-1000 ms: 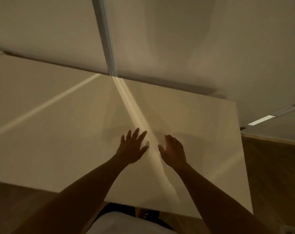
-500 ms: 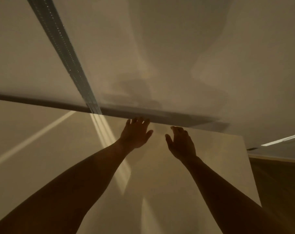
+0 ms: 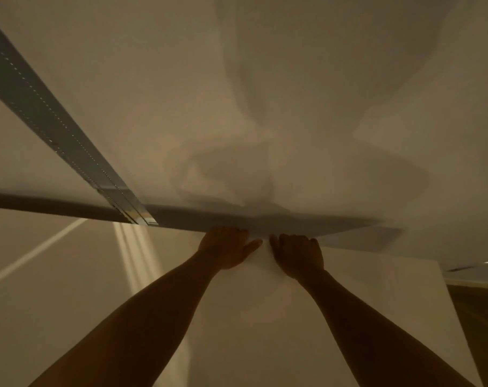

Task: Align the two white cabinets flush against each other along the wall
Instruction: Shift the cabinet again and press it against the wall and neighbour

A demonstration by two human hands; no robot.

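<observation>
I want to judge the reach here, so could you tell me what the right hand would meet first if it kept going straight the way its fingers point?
The right hand lies on the cabinet top, fingers at its far edge. Straight on, it would probably meet the wall just beyond the dark gap; depth there is unclear.

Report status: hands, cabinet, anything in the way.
Left hand and right hand side by side at cabinet top's back edge, fingers over it. Dark gap to wall. Nothing blocking.

I count two hands, my left (image 3: 228, 249) and my right (image 3: 298, 255), both flat on one white cabinet top (image 3: 363, 317). One metal rail (image 3: 55, 129) runs down one wall (image 3: 181, 79).
</observation>
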